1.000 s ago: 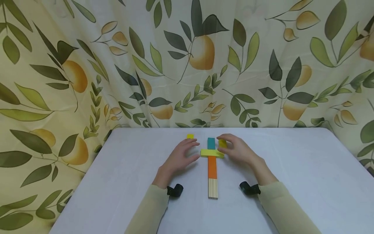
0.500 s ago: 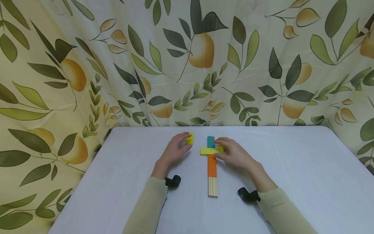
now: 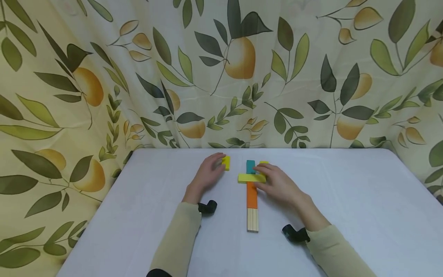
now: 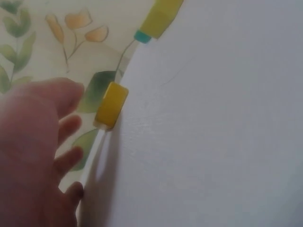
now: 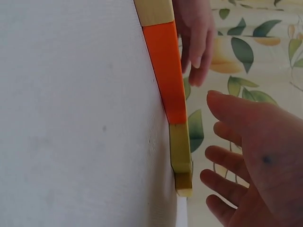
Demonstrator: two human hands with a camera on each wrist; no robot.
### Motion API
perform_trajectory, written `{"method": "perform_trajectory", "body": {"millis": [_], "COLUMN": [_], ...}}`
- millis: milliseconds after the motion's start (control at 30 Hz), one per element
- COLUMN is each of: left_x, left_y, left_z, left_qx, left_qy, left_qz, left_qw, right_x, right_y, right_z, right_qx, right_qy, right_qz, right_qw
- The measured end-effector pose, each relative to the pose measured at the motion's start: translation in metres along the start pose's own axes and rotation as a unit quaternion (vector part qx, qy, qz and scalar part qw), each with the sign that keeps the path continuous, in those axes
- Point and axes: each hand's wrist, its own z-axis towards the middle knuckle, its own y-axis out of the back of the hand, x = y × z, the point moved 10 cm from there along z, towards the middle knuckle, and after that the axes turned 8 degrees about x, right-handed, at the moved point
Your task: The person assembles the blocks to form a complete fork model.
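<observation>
A row of wooden blocks lies on the white table: a teal block, an orange block and a plain wood block. A yellow-green block lies crosswise between the teal and orange ones. My left hand is beside a yellow block; in the left wrist view its loosely bent fingers stay apart from that block. Over the crosswise block's right end hovers my right hand, fingers spread, partly hiding another yellow block. The right wrist view shows nothing in its fingers.
White cloth covers the table, whose far edge runs just behind the blocks. A curtain printed with leaves and fruit hangs behind it. Small black cameras are worn at both wrists.
My left hand has moved away from the crosswise block, up and left to the left yellow block. My right hand has shifted slightly left over the row. The blocks have not visibly moved.
</observation>
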Motion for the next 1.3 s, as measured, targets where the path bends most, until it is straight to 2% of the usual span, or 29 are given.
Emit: {"method": "perform_trajectory", "body": {"millis": [367,667,1100,1300], "left_x": [0.009,0.009,0.013,0.012], "left_y": [-0.004,-0.007,-0.011,-0.011], "left_z": [0.015,0.016,0.017,0.018], "left_qx": [0.013,0.034,0.060,0.081], "left_qy": [0.013,0.026,0.037,0.026], "left_qz": [0.017,0.034,0.046,0.059], "left_qw": [0.9997,0.9985,0.9964,0.9947], "right_x": [0.003,0.008,0.007,0.006], "right_y": [-0.003,-0.005,-0.014,-0.015], "right_z": [-0.001,-0.003,-0.002,-0.001], "right_qx": [0.005,0.004,0.029,0.033], "right_qy": [-0.006,0.022,0.009,0.005], "right_qz": [-0.024,-0.053,-0.078,-0.085], "right_qw": [0.9997,0.9983,0.9965,0.9959]}}
